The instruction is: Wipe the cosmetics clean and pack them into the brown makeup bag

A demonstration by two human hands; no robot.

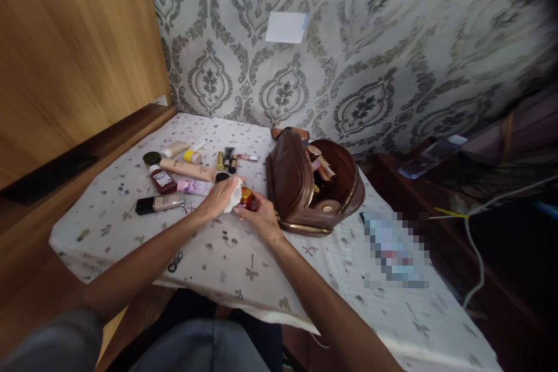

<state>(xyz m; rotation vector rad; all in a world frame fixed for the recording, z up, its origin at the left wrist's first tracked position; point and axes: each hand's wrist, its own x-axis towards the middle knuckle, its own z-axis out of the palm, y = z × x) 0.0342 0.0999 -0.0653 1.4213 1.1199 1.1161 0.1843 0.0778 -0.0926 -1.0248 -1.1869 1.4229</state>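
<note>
Brown bag (285,180) beside right hand (263,217) gripping red jar (246,200); left hand (220,197) holds white tissue (235,199) near pink tube (194,187).

We have a white printed cloth (108,235) over the surface (261,273). Toward its left edge we see a black-capped bottle (165,203), a dark red bottle (163,181), a pink tube (194,187) and a beige tube (187,169). Closer to the far edge lie a yellow-banded jar (192,156) and some small gold containers (220,160). An open brown bag (285,171) stands near the far right corner; a blurred thing (394,249) lies toward the right edge.
</note>
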